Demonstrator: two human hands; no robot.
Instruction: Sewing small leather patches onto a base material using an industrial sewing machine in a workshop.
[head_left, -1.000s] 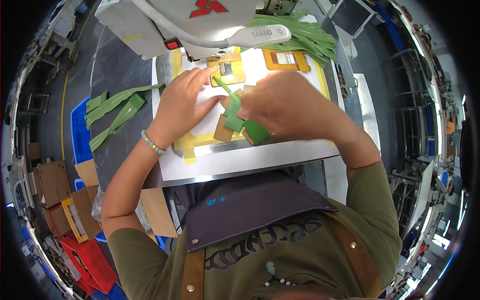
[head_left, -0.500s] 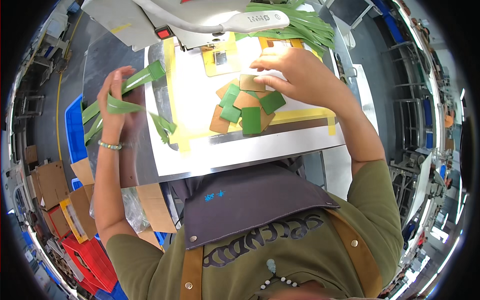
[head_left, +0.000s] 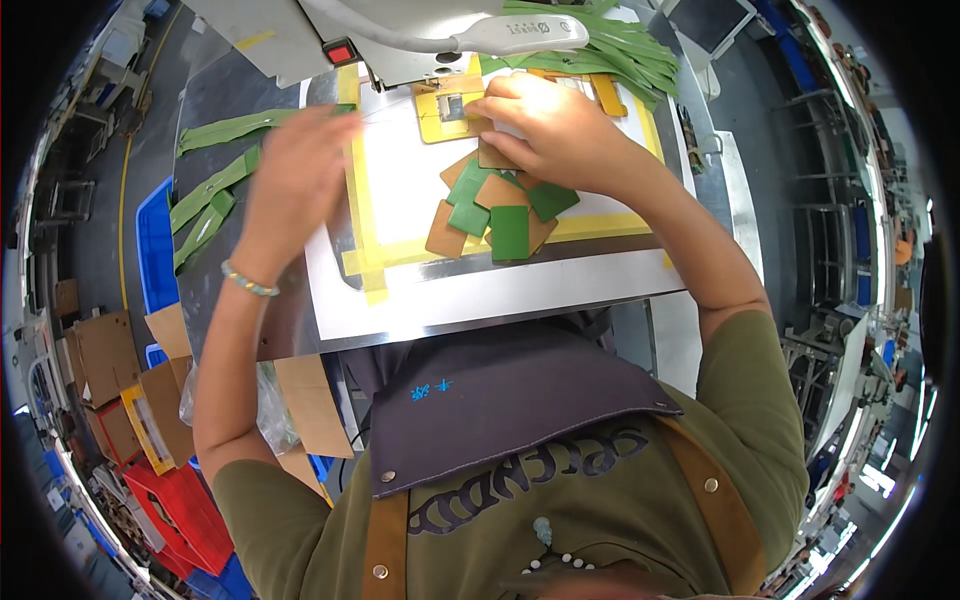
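Note:
Smeared by motion, my left hand [head_left: 300, 170] reaches over the left part of the work surface, above the green straps [head_left: 215, 190]. Its fingers are too blurred to tell whether they hold anything. My right hand [head_left: 550, 125] is beside the yellow-framed plate [head_left: 432, 128] under the machine head [head_left: 400, 40]. Its thumb and fingers are apart, with the thumb by a tan patch [head_left: 492, 156]. Nearer me lies a loose pile of tan patches [head_left: 445, 236] and green rectangular patches [head_left: 510, 232], overlapping one another.
More green straps [head_left: 625, 55] lie in a bundle at the far right. A white lamp [head_left: 520, 35] on a bent arm hangs over the work. Yellow tape [head_left: 590, 228] borders the white sheet. A blue bin [head_left: 155, 245] and cardboard boxes [head_left: 105, 355] stand at left.
My left hand has moved right and away from the straps' loose ends; the strap looped over it now lies on the surface. My right hand has shifted slightly left toward the plate.

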